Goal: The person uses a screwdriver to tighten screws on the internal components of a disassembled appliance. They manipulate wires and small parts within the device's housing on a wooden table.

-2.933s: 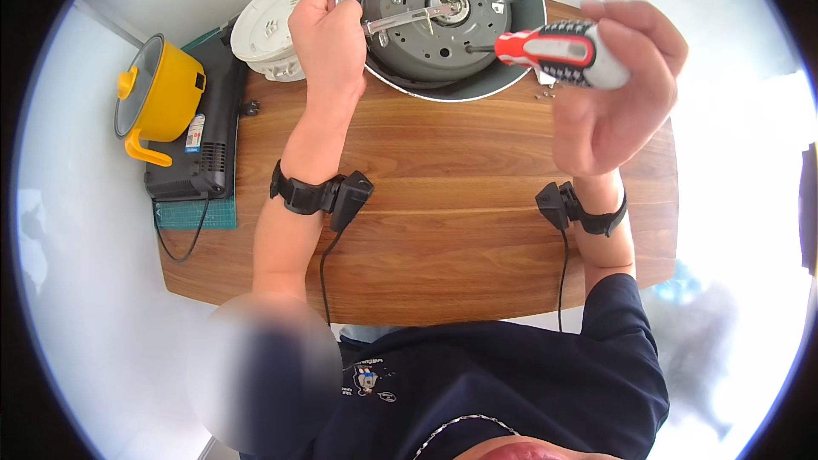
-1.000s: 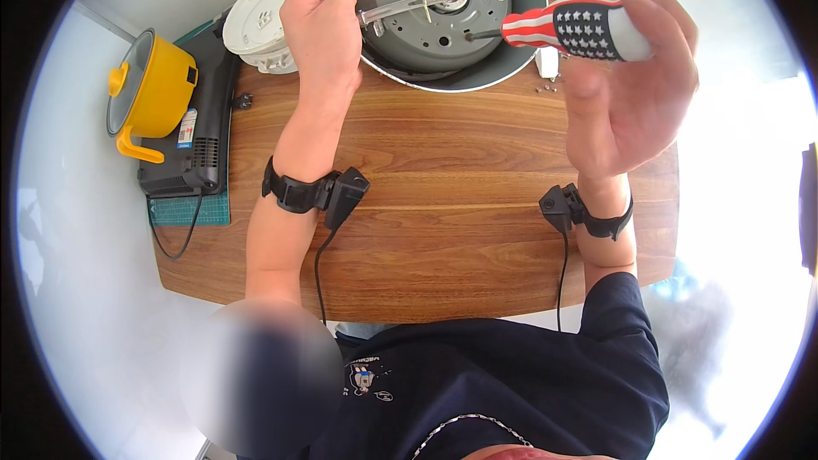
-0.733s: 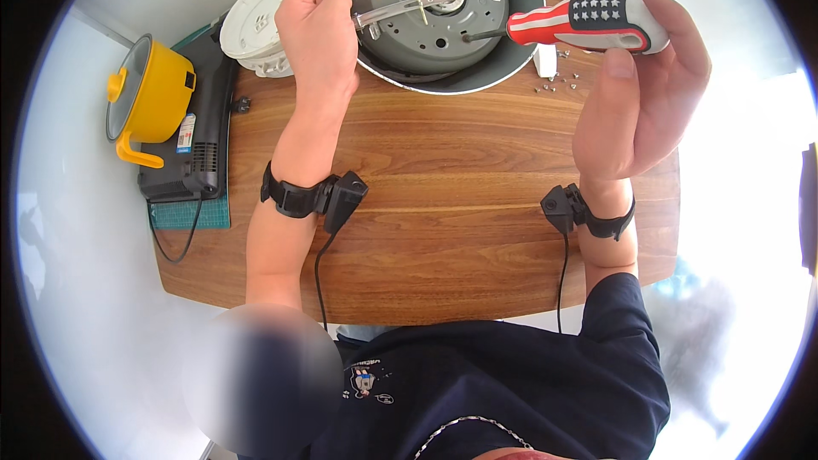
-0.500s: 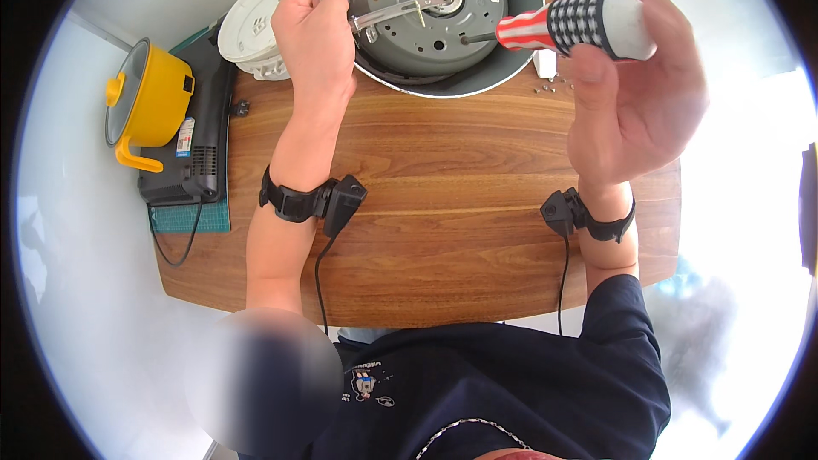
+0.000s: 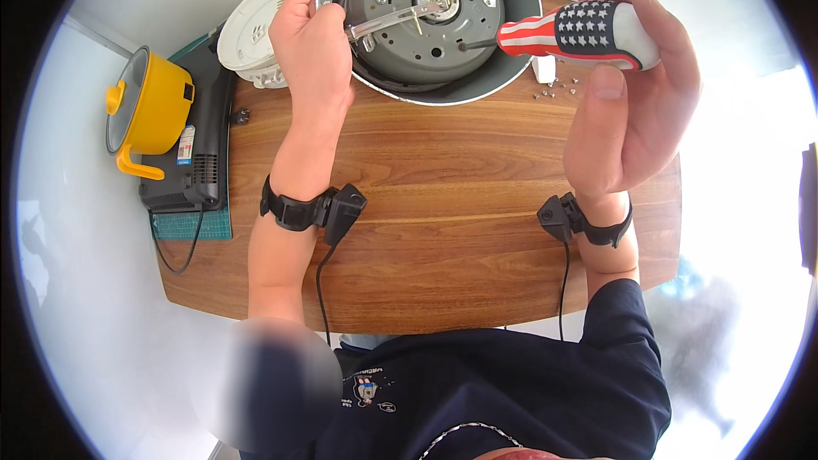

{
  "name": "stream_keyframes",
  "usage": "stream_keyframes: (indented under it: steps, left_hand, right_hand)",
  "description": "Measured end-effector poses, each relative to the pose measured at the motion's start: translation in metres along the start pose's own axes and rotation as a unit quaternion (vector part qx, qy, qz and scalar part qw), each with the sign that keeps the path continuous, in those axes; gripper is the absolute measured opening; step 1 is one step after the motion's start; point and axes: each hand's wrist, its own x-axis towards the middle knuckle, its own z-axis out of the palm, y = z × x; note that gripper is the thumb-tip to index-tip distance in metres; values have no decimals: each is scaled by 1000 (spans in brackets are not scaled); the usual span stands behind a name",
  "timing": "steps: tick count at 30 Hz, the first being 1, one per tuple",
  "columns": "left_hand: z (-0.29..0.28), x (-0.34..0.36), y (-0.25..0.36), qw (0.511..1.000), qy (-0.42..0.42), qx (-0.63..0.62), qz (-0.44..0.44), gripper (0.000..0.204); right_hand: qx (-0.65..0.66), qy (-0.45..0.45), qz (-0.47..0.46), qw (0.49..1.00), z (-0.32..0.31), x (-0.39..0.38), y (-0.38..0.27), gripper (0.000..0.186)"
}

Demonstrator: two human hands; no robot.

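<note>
At the far edge of the table, my left hand [image 5: 313,55] is closed on the left rim of a round grey metal appliance housing [image 5: 511,72]. Inside it sits a grey metal plate [image 5: 400,64] with holes and upright metal terminals. A clear-sleeved strip [image 5: 388,21] runs from beside my left fingers to the plate's central socket. My right hand [image 5: 639,119] holds a screwdriver [image 5: 579,34] loosely by its rounded end, with the fingers behind the handle and the thumb off it below. Its handle is red, white and dark with stars; the tip meets the plate's right side.
Several small screws [image 5: 552,89] lie beside a white piece [image 5: 544,69] right of the housing. A white plastic cover [image 5: 247,38] stands to its left. Farther left, a yellow pot [image 5: 162,106] rests on a black corded appliance [image 5: 204,132], over a green mat [image 5: 204,224].
My right thumb has come away from the screwdriver handle, and the hand has opened a little. The screwdriver tip stays at the same spot on the plate. My left hand keeps its grip.
</note>
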Motion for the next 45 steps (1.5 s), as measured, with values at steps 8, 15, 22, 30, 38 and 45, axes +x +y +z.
stream_keyframes:
  steps: [8,15,22,30,38,45]
  left_hand:
    - [1,0,3,1000,-10,13,-5,62]
    - [-6,-3,3,997,23,-19,-67,66]
    - [-2,-6,10,997,20,26,-70,67]
    - [3,-7,15,997,31,34,-62,71]
    - [-1,-8,16,996,29,53,-71,71]
    - [-1,-5,10,998,28,39,-45,71]
  right_hand:
    - [-54,-41,-8,998,-2,-6,-4,85]
    - [35,-63,1,997,1,1,0,64]
    - [35,-128,-41,990,-7,8,0,48]
    - [136,-94,35,986,-2,-2,-12,36]
    - [155,-86,33,984,-4,-6,-8,38]
    - [142,-67,28,987,-8,-6,-9,42]
